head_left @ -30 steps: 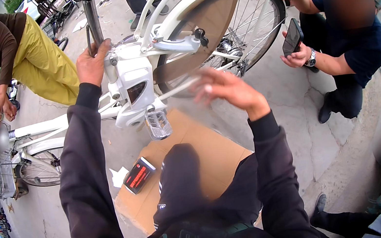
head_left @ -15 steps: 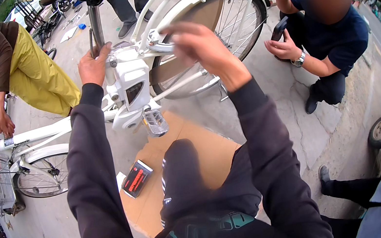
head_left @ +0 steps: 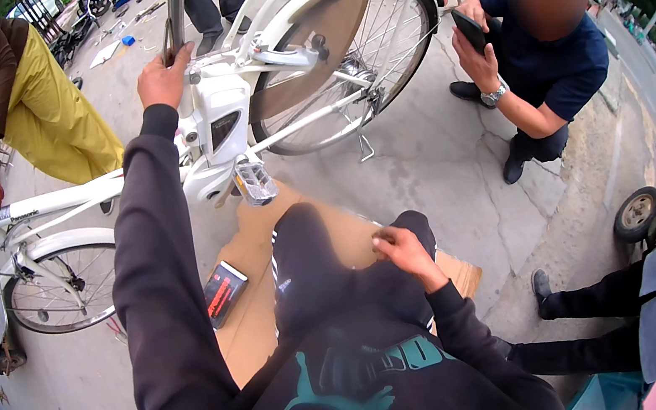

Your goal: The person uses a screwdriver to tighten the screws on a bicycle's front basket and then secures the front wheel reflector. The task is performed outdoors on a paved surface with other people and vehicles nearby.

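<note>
A white bicycle [head_left: 224, 106] stands across in front of me, its rear wheel to the right and front wheel to the left. At the base of its metal seat post [head_left: 177, 15], my left hand [head_left: 162, 82] is closed, its fingers partly hidden behind the tube. My right hand [head_left: 408, 254] is down by my right knee, away from the bicycle. Its thumb and fingers are pinched together; whatever they hold is too small to make out. Below the white casing hangs a clear pedal [head_left: 254, 184]. A dark translucent guard [head_left: 313, 50] covers part of the rear wheel.
Under my legs lies a cardboard sheet [head_left: 252, 237], with a black box with red print [head_left: 227, 292] on it. A crouching person [head_left: 547, 53] at right holds a phone [head_left: 469, 29]. Someone in yellow trousers [head_left: 55, 110] touches the bicycle's front end. Others stand behind and at lower right.
My right hand has moved from beside the rear wheel down to my knee. My left hand stays at the seat post. The crouching person now has both hands at the phone, held higher.
</note>
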Motion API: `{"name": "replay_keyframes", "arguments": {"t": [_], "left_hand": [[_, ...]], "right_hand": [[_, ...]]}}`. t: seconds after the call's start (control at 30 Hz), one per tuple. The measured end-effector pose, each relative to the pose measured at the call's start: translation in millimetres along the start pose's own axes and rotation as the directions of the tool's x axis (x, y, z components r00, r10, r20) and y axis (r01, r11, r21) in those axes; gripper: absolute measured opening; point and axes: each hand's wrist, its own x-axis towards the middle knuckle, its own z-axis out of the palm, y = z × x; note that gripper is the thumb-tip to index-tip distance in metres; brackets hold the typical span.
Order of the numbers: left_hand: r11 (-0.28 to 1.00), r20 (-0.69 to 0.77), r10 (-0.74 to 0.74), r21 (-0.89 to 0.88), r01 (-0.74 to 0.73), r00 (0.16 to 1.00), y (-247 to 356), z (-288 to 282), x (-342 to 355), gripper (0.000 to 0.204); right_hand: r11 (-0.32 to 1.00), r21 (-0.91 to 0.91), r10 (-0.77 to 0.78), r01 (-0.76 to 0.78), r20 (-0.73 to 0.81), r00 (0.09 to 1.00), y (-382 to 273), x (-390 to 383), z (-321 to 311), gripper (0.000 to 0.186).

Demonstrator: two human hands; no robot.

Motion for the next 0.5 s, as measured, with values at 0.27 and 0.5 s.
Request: {"name": "replay_keyframes", "arguments": {"t": [0.27,0.5], "left_hand": [[1.000,0.012,-0.028,0.002,0.028,1.000,-2.2,-5.7,0.4,0.054],[0.999,0.036,-0.042,0.014,0.041,0.998,-1.9,0.0,-1.0,0.054]], "right_hand": [[0.993,-0.012,-0.109,0.115,0.256,0.961,-54.8,24.5,36.3,0.043],[0.999,0.037,-0.012,-0.001,0.335,0.942,-17.3,21.6,47.7,0.042]]}}
